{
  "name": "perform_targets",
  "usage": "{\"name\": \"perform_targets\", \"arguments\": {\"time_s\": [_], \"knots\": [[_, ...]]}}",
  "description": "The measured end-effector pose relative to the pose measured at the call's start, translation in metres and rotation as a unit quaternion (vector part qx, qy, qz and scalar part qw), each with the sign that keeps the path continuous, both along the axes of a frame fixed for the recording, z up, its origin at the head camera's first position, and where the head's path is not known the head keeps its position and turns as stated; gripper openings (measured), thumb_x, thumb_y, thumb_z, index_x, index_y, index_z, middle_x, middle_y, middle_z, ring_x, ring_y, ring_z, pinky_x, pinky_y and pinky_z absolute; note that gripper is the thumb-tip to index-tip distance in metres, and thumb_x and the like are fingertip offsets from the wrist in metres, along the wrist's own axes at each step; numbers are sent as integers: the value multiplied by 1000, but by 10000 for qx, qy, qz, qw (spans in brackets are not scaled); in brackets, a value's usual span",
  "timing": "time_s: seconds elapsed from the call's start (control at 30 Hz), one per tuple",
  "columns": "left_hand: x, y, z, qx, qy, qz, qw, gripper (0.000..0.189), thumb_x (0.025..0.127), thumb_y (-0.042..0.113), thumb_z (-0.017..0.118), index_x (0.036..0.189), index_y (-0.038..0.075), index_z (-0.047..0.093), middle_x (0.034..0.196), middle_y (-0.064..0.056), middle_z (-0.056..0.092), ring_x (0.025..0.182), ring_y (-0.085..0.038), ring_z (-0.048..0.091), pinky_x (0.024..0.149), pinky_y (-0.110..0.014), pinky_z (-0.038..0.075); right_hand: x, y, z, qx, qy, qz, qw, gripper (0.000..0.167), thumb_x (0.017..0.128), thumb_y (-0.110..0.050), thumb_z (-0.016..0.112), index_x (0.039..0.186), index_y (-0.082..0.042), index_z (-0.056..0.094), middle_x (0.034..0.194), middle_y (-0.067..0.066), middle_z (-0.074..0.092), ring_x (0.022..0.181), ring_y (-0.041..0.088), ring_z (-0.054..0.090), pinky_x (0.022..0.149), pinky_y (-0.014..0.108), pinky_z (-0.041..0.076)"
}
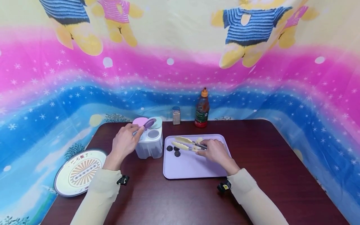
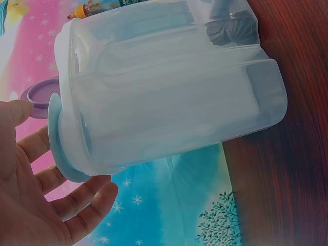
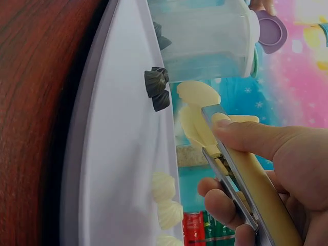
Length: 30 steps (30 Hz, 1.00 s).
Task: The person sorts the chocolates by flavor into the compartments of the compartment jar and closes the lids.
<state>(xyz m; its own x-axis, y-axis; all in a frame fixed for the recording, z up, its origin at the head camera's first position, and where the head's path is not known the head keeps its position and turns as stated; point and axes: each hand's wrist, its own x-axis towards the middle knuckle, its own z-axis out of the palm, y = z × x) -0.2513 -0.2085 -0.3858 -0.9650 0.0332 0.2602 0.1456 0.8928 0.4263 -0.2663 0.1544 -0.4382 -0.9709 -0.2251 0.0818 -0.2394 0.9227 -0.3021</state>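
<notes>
In the head view my left hand (image 1: 125, 142) pinches the round purple lid (image 1: 149, 123) between thumb and fingers, tilted up above a clear divided container (image 1: 149, 148). One round opening (image 1: 153, 134) of the container is uncovered; pink (image 1: 139, 121) and light-blue (image 1: 157, 122) lids lie on top. My right hand (image 1: 215, 153) grips cream-tipped tongs (image 1: 182, 145), their tips apart above a lilac tray (image 1: 194, 168). Several dark, ridged pieces (image 1: 177, 153) lie at the tray's left. Pale ridged pieces (image 3: 170, 214) show in the right wrist view. Nothing visible sits between the tong tips.
Behind the tray stand a sauce bottle (image 1: 202, 112) with an orange cap and a small blue-capped jar (image 1: 176, 116). A patterned oval plate (image 1: 81, 172) lies at the table's left edge. A printed cloth (image 1: 168, 78) hangs around the dark wooden table (image 1: 174, 203).
</notes>
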Motion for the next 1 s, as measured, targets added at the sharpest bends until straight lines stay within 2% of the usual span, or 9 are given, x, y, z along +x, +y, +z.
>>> {"name": "perform_targets", "arguments": {"time_s": [0.27,0.5,0.8,1.0], "knots": [[0,0,1,-10,-3,4,10000,67,103,60,32,135,9,63,144,-14,56,133,-39,48,96,-64,47,-2,2,-6,38,74,49,10000,40,76,-48,82,108,-24,77,90,-3,75,80,21,65,64,39,47],[0,0,1,12,-31,18,10000,68,103,61,32,135,10,64,144,-13,56,133,-38,48,95,-64,47,-4,2,-7,53,125,-74,9999,41,77,-49,81,111,-25,76,79,-5,68,71,16,56,60,35,39],[0,-1,-1,28,20,19,10000,69,103,62,31,134,10,64,144,-13,56,133,-38,48,95,-64,48,-3,2,-11,261,110,-96,9996,44,75,-49,83,111,-24,77,93,0,75,80,21,65,66,42,47],[-1,-1,-1,39,7,24,10000,70,102,63,30,134,10,64,144,-13,56,133,-38,48,96,-63,47,-4,1,-14,325,61,-93,9994,45,75,-49,82,112,-24,76,97,3,75,82,23,66,66,43,48]]}}
